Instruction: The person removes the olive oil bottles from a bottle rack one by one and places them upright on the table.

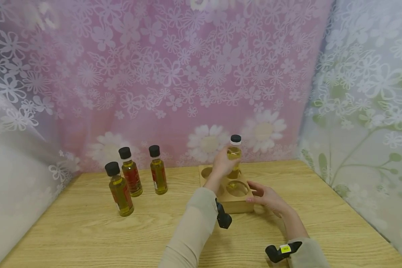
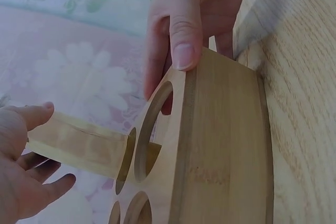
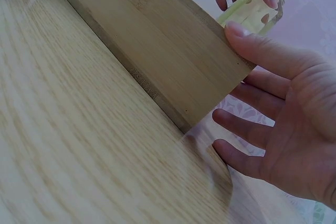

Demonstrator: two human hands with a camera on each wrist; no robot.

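Observation:
My left hand (image 1: 223,162) holds an oil bottle (image 1: 234,152) with a black cap and white neck. The bottle stands upright at the back right hole of a wooden bottle holder (image 1: 238,207), its lower end inside the hole in the left wrist view. There, the thumb and fingers of my left hand (image 2: 23,166) lie on either side of the bottle (image 2: 79,142). My right hand (image 1: 269,199) grips the holder's right side. In the right wrist view its thumb rests on the upper edge of the holder (image 3: 152,35), other fingers round the corner.
Three oil bottles with black caps and red labels stand on the left: one nearest me (image 1: 122,195), one behind it (image 1: 132,178), one farther right (image 1: 159,176). The wooden table (image 1: 87,230) meets a pink flowered curtain (image 1: 174,93) at the back.

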